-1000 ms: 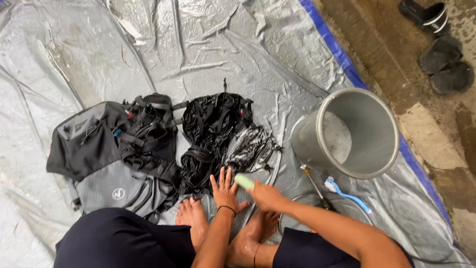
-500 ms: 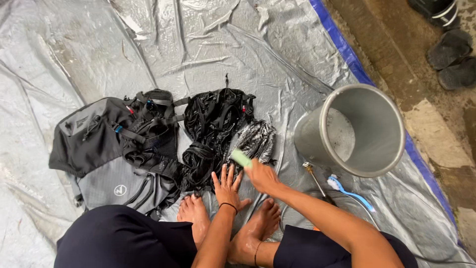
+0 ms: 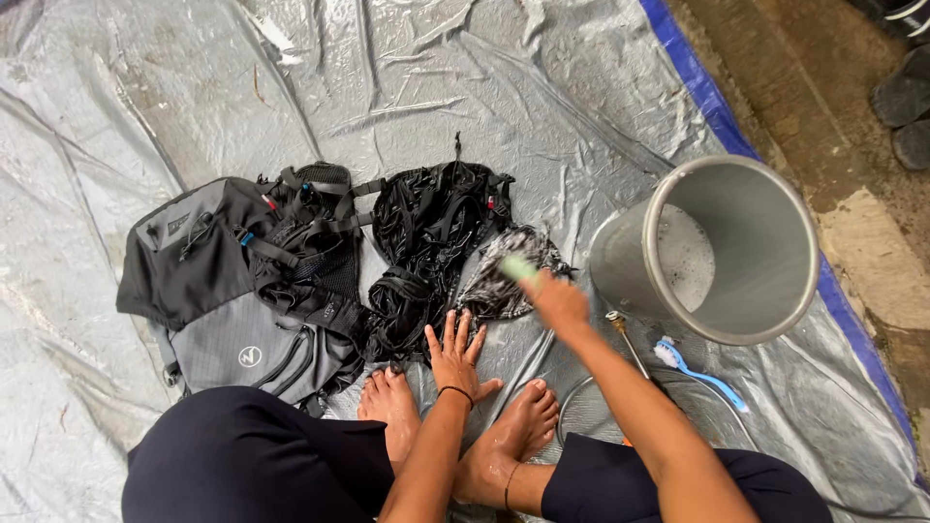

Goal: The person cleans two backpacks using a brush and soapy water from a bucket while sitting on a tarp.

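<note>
While the grey tarp (image 3: 601, 116) is lying spread beneath everything, the grey backpack (image 3: 232, 291) and black wet gear (image 3: 436, 242) are resting beside the tilted bucket (image 3: 722, 252). Stretching forward, the right hand (image 3: 554, 300) is gripping a green brush (image 3: 518, 268) on the gear, as the left hand (image 3: 455, 353) is pressing flat, fingers spread, just beside it.

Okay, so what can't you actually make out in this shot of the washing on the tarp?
Head view only:
- The light green object in the right hand is motion-blurred; its kind is unclear.
- The dark sandals are cut off by the right edge.
- The soapy black mesh piece is partly covered by that hand.
- The left hand hides the tarp beneath it.
</note>
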